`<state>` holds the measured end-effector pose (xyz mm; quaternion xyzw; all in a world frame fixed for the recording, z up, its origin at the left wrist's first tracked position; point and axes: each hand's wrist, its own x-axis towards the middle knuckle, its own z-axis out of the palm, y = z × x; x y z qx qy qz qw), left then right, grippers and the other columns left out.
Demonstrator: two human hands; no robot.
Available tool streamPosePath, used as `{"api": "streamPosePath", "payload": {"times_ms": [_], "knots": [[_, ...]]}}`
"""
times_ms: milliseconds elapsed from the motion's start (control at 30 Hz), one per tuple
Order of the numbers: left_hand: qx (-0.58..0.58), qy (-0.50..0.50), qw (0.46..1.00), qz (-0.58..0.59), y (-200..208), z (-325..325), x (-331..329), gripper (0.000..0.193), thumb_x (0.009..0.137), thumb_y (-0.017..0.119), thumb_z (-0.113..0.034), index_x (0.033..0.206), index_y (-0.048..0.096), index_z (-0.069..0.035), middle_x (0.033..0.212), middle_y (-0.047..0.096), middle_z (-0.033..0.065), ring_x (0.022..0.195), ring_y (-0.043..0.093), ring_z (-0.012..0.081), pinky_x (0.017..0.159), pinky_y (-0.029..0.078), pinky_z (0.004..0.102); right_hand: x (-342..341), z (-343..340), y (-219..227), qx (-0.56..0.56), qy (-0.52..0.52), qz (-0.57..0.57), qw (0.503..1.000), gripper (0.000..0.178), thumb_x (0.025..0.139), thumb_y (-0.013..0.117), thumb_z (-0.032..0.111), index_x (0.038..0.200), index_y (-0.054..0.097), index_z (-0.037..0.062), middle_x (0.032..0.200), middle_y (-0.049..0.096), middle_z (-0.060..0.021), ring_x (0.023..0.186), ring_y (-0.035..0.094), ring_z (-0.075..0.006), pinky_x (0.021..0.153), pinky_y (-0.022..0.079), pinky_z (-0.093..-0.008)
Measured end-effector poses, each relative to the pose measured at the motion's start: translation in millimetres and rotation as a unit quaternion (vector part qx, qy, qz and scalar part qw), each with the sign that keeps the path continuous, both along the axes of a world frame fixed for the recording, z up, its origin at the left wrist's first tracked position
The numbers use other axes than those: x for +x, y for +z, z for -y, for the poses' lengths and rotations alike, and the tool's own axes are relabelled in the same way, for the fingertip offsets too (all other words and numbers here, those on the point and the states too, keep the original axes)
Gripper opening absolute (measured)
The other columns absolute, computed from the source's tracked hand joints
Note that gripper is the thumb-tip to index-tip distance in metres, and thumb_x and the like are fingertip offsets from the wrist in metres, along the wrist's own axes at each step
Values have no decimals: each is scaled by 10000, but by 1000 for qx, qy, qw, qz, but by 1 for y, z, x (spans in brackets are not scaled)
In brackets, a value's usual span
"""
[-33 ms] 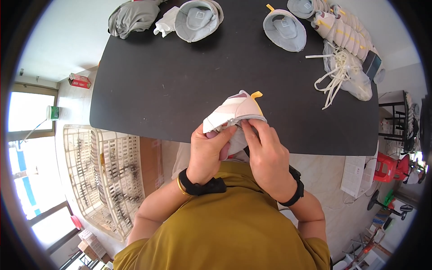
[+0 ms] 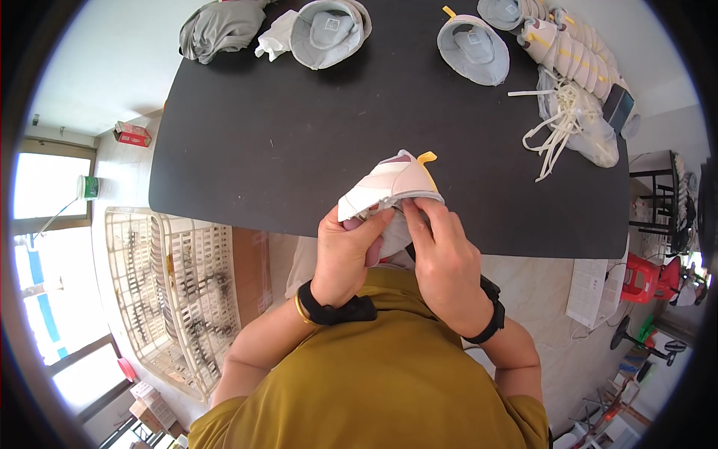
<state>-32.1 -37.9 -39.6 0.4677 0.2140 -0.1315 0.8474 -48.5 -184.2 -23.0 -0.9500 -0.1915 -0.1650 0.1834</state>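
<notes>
Fingers of your left hand and right hand are pinching the pale shoe upper above the near bench edge; uneven pulling could be puckering it, a slack left pinch dropping it.

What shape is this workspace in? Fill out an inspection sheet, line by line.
Surface: dark table, a few small pale marks.
Job's things: pale shoe upper with yellow tab, at the table's near edge.
Clutter: grey cloth, far left; stacked uppers and pale laces, right.
Hands: left hand grips the upper; right hand touches its edge.
Cables: possible thin cord, lower right; unclear.
Surroundings: pale plastic crate, left; red plastic object, right.
</notes>
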Motion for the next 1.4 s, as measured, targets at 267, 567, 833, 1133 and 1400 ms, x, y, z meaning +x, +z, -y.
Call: {"api": "streamPosePath", "payload": {"times_ms": [267, 567, 833, 1133, 1400], "knots": [[-32, 18, 999, 1, -12, 5, 5, 116, 891, 676, 1, 977, 634, -64, 755, 571, -63, 535, 436, 11, 443, 320, 194, 16, -10, -12, 43, -44, 14, 998, 451, 683, 684, -28, 1133, 652, -32, 1064, 576, -55, 749, 602, -169, 568, 555, -255], [-90, 39, 995, 12, -8, 7, 7, 97, 910, 668, -31, 975, 630, -91, 844, 592, -59, 626, 467, 8, 527, 378, 190, 28, -8, -23, 145, -23, 78, 986, 432, 696, 672, -42, 1124, 665, 16, 1006, 610, -31, 750, 669, -171, 602, 557, -266], [-31, -4, 999, 13, -2, 0, 11, 89, 908, 686, -83, 977, 633, -71, 771, 570, -67, 510, 400, -5, 410, 287, 198, 24, -18, -6, 49, -31, 89, 994, 376, 707, 663, -23, 1082, 663, 15, 977, 587, -22, 714, 638, -138, 568, 533, -249], [-4, 67, 998, -4, 8, 11, 9, 168, 936, 647, -146, 1089, 641, -77, 847, 626, -58, 598, 491, 3, 508, 373, 180, 25, -24, -18, 99, -20, 111, 989, 341, 729, 663, -2, 1070, 670, 8, 954, 588, -20, 712, 632, -138, 572, 541, -254], [63, 38, 997, 21, 1, 0, 5, 185, 911, 665, -121, 1082, 645, -53, 826, 607, -30, 585, 485, 24, 461, 367, 199, 18, -24, -12, 55, -16, 131, 990, 312, 789, 644, 49, 1096, 677, 12, 948, 586, -12, 660, 589, -133, 544, 520, -235]]}}
